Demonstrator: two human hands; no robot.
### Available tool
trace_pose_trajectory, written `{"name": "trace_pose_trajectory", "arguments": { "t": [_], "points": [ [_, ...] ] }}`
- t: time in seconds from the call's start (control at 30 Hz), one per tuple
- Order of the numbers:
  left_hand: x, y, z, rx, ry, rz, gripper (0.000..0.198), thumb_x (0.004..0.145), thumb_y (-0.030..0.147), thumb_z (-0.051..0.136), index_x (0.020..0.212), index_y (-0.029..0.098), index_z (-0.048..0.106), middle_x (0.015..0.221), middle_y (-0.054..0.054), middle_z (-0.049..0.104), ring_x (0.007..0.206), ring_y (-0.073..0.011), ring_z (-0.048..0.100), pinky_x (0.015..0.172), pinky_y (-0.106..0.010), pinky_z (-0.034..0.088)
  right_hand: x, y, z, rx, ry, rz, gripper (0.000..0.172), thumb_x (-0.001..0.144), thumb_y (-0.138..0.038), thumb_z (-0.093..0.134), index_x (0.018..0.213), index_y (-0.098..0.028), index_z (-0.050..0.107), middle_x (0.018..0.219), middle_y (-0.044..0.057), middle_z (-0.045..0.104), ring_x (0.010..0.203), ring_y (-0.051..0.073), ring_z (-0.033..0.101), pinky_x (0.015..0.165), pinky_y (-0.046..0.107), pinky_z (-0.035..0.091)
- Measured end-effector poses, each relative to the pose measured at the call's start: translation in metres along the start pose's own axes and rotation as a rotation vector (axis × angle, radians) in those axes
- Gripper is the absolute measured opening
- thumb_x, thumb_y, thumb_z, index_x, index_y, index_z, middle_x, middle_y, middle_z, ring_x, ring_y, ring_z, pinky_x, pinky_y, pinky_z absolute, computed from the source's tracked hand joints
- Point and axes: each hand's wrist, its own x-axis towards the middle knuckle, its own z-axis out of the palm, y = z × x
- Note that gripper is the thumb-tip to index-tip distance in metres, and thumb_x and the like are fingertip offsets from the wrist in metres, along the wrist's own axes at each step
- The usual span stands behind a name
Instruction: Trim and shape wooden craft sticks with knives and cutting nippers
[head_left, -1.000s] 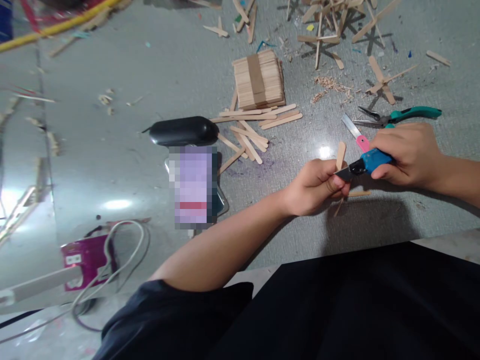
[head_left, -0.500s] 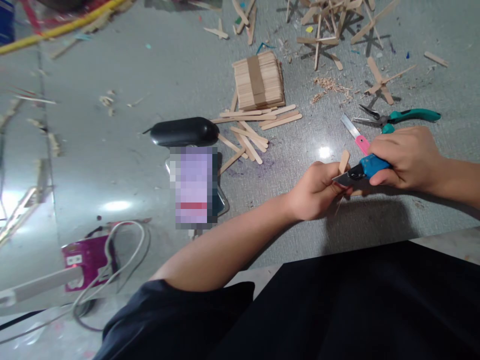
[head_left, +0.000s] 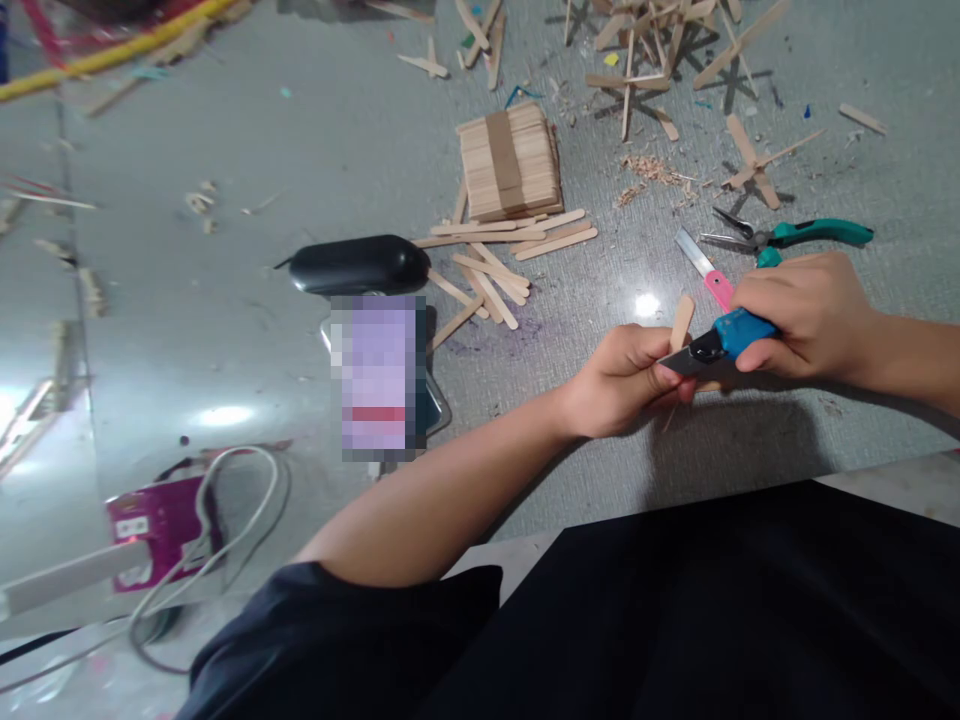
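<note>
Pinched in my left hand is a wooden craft stick, its rounded end pointing up past the fingers. Other thin pieces of wood show at the fingertips, partly hidden. My right hand grips a blue-handled utility knife; its blade reaches left across the craft stick and lies by my left thumb. Just beyond the right hand, a pink cutter with a bare blade lies on the table, partly covered. Green-handled pliers rest open-jawed behind it.
A banded bundle of craft sticks sits at mid-table, with loose sticks before it. Crossed-stick shapes and wood shavings lie behind my hands. Left are a black case, a blurred-out phone and a white cable.
The blade has shifted slightly against the craft stick, and its angle has turned a little. The whole view has slid slightly; both hands keep their grip.
</note>
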Motion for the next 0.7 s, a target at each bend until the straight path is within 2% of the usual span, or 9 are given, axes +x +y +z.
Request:
{"name": "trace_pose_trajectory", "arguments": {
  "t": [0.1, 0.27, 0.4, 0.57, 0.7],
  "points": [
    [-0.0010, -0.0004, -0.0001, -0.044, -0.018, 0.005, 0.048, 0.114, 0.055, 0.080, 0.084, 0.018, 0.073, 0.075, -0.001, 0.067, 0.049, -0.0060, 0.051, 0.046, -0.021, 0.042, 0.0003, 0.0006, -0.0016, -0.002, -0.042, 0.018, 0.102, 0.106, -0.106, 0.008, 0.087, -0.028, 0.071, 0.075, 0.009, 0.072, 0.066, 0.025, 0.059, 0.065, 0.045, 0.029],
    [-0.0013, -0.0032, 0.0001, -0.050, -0.012, -0.027, 0.050, 0.112, 0.058, 0.082, 0.084, 0.018, 0.073, 0.072, 0.001, 0.064, 0.048, -0.0066, 0.051, 0.046, -0.021, 0.043, -0.0010, 0.0036, -0.0010, -0.013, -0.010, -0.042, 0.103, 0.108, -0.105, 0.012, 0.095, -0.025, 0.076, 0.076, 0.008, 0.071, 0.066, 0.025, 0.060, 0.064, 0.044, 0.031],
    [-0.0024, -0.0048, 0.0002, -0.080, -0.013, -0.020, 0.048, 0.113, 0.056, 0.082, 0.085, 0.018, 0.073, 0.070, 0.001, 0.063, 0.047, -0.0065, 0.050, 0.044, -0.021, 0.041, -0.0010, 0.0021, -0.0018, -0.017, -0.050, 0.029, 0.104, 0.105, -0.106, 0.008, 0.095, -0.028, 0.076, 0.080, 0.010, 0.075, 0.070, 0.028, 0.064, 0.067, 0.046, 0.033],
    [-0.0017, -0.0046, 0.0004, -0.047, 0.013, 0.072, 0.050, 0.117, 0.054, 0.076, 0.083, 0.019, 0.067, 0.059, 0.005, 0.054, 0.046, -0.0063, 0.044, 0.048, -0.020, 0.041, 0.0026, 0.0013, -0.0057, 0.004, -0.042, 0.043, 0.107, 0.104, -0.108, 0.008, 0.096, -0.028, 0.078, 0.075, 0.010, 0.072, 0.069, 0.028, 0.064, 0.065, 0.046, 0.029],
    [0.0004, -0.0016, -0.0004, 0.032, 0.001, 0.109, 0.049, 0.119, 0.051, 0.074, 0.083, 0.019, 0.066, 0.059, 0.005, 0.054, 0.048, -0.0067, 0.046, 0.051, -0.020, 0.042, 0.0020, 0.0045, -0.0037, -0.028, -0.012, 0.008, 0.105, 0.108, -0.104, 0.009, 0.095, -0.026, 0.078, 0.072, 0.009, 0.069, 0.066, 0.026, 0.061, 0.065, 0.044, 0.030]
  ]
}}
